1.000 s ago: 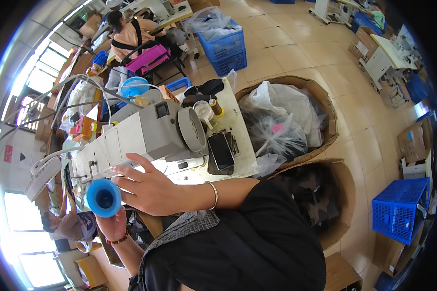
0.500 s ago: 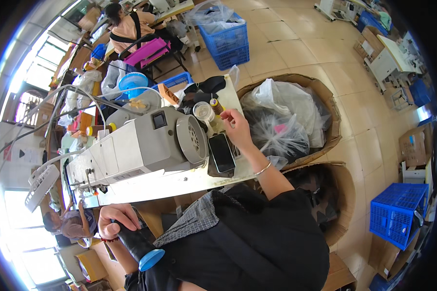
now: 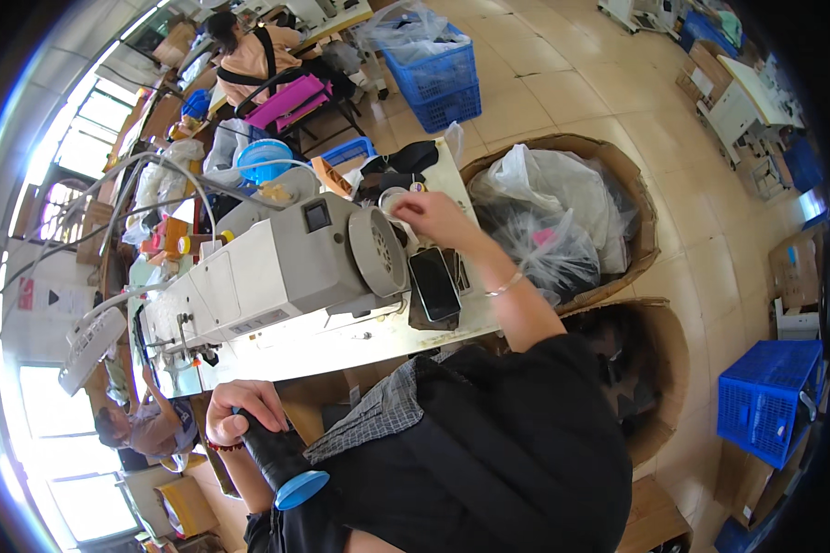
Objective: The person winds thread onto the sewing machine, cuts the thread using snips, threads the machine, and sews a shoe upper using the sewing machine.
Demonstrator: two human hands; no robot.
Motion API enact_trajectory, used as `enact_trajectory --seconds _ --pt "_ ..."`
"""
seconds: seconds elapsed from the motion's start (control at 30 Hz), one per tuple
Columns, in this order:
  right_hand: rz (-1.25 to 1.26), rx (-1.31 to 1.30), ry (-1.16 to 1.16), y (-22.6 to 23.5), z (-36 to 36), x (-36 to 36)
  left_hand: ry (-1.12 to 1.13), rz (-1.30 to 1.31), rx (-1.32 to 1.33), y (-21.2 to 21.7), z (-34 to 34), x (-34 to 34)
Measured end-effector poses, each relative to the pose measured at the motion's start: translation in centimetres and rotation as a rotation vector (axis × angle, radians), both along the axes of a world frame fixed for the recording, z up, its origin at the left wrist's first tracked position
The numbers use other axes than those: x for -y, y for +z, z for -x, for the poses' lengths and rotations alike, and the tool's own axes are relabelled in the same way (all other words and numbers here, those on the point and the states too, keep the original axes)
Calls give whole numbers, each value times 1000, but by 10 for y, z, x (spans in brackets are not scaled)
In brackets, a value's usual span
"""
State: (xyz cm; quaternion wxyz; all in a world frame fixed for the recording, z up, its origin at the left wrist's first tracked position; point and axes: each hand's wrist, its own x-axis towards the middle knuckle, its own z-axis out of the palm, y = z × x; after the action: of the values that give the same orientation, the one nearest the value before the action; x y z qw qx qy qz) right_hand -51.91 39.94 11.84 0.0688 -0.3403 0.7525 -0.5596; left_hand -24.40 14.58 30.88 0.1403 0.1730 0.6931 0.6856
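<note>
My left hand (image 3: 243, 415) grips a black spool (image 3: 272, 458) with a flared blue end, in front of the sewing machine's table. Its fingers wrap round the upper part, and the blue end points down toward my lap. Over the small clear round tub (image 3: 390, 197), on the far right of the table, is my right hand (image 3: 433, 219). Its fingers are curled and drawn together at the tub's mouth; the fingertips are partly hidden, so what they pinch cannot be seen. A phone (image 3: 433, 283) lies below my right wrist, next to the handwheel (image 3: 376, 251) of the grey sewing machine (image 3: 277, 267).
A large cardboard box (image 3: 650, 212) full of plastic bags stands right of the table, with another box (image 3: 669, 369) nearer me. Dark cloth (image 3: 401, 166) lies at the table's far end. Blue crates (image 3: 770, 401) stand on the right. Co-workers sit at far left and lower left.
My right hand has moved left from beside the tub to over its mouth, and its fingers have drawn together. My left hand still holds the spool. The view has shifted slightly.
</note>
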Motion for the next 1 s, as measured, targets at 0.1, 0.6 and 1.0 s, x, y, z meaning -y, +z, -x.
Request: enact_trajectory --seconds 0.1,0.6,1.0 --pt "371 505 256 38 -32 -60 -13 -31 30 -5 -5 6" --pt "66 0 429 93 -206 -44 70 -201 41 -25 -27 20" --pt "77 -963 104 162 -252 41 40 -192 91 -46 -73 30"
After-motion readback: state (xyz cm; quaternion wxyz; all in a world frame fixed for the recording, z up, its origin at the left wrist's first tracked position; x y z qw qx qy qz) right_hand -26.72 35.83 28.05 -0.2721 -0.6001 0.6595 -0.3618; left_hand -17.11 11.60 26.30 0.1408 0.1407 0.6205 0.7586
